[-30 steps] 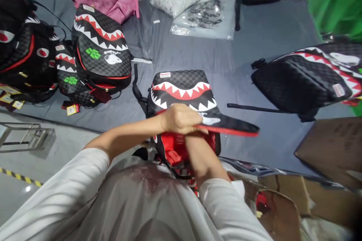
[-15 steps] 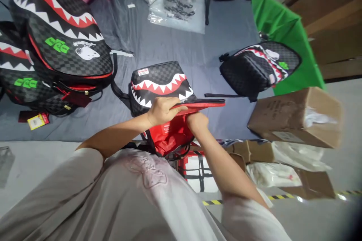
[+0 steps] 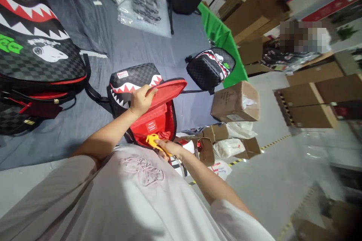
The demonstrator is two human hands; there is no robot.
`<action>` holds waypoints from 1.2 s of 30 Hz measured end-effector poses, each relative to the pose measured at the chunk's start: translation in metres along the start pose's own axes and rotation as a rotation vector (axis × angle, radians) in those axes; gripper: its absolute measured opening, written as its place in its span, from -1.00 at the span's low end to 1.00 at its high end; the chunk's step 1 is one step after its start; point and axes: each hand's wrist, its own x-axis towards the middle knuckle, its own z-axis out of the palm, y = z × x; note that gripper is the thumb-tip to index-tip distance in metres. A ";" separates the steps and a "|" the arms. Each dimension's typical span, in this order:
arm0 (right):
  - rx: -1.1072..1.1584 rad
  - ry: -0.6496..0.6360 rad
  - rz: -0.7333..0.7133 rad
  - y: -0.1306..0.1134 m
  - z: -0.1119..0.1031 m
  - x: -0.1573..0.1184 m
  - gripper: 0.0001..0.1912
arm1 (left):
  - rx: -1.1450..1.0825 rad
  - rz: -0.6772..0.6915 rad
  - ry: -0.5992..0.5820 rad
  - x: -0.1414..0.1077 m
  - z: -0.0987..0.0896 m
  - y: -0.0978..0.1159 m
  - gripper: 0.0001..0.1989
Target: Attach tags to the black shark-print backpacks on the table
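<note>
A black-and-grey checkered backpack (image 3: 141,70) with a shark-mouth print lies at the table edge against my body, unzipped, its red lining (image 3: 166,118) showing. My left hand (image 3: 141,101) is closed on the raised front flap (image 3: 171,88) and holds it up. At the near edge of the opening, my right hand (image 3: 169,147) grips a small yellow object (image 3: 152,140) with a loop-like shape; its exact kind is unclear. Part of that object is hidden under my fingers. A crumpled red bit of lining sits beside it.
Large shark-print backpacks (image 3: 42,45) stand at left. A small backpack (image 3: 210,68) and a cardboard box (image 3: 234,101) are at right by a green sheet (image 3: 219,26). Plastic bags (image 3: 144,9) lie at the back. A person (image 3: 302,37) is beyond, among cartons.
The view has swung right. My left hand has lifted the flap, widening the opening. My right hand has come down toward my body and now has the yellow object in it.
</note>
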 end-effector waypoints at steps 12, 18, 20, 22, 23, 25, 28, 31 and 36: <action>-0.271 0.592 -0.194 -0.037 0.015 0.121 -0.58 | -0.021 -0.004 -0.068 0.008 -0.009 0.008 -0.50; -0.180 0.723 -0.205 -0.023 0.022 0.143 -0.53 | 0.063 -0.006 0.008 0.025 -0.018 -0.006 -0.45; -0.174 0.724 -0.247 -0.021 0.025 0.140 -0.53 | 0.062 0.065 -0.039 0.027 -0.014 -0.004 -0.47; -0.168 0.732 -0.232 -0.021 0.026 0.136 -0.50 | 0.065 0.108 -0.067 0.028 -0.010 -0.001 -0.48; -0.169 0.730 -0.234 -0.021 0.026 0.134 -0.49 | 0.072 0.122 -0.072 0.029 -0.009 -0.001 -0.48; -0.183 0.701 -0.272 -0.020 0.025 0.130 -0.51 | 0.086 0.160 -0.072 0.029 -0.006 -0.001 -0.48; -0.208 0.653 -0.288 -0.020 0.022 0.123 -0.49 | 0.104 0.213 -0.088 0.031 -0.005 -0.002 -0.49; -0.248 0.568 -0.320 -0.021 0.020 0.113 -0.48 | 0.131 0.233 -0.121 0.031 -0.005 -0.002 -0.45; -0.331 0.425 -0.349 -0.027 0.008 0.089 -0.47 | 0.112 0.277 -0.214 0.035 -0.002 -0.003 -0.43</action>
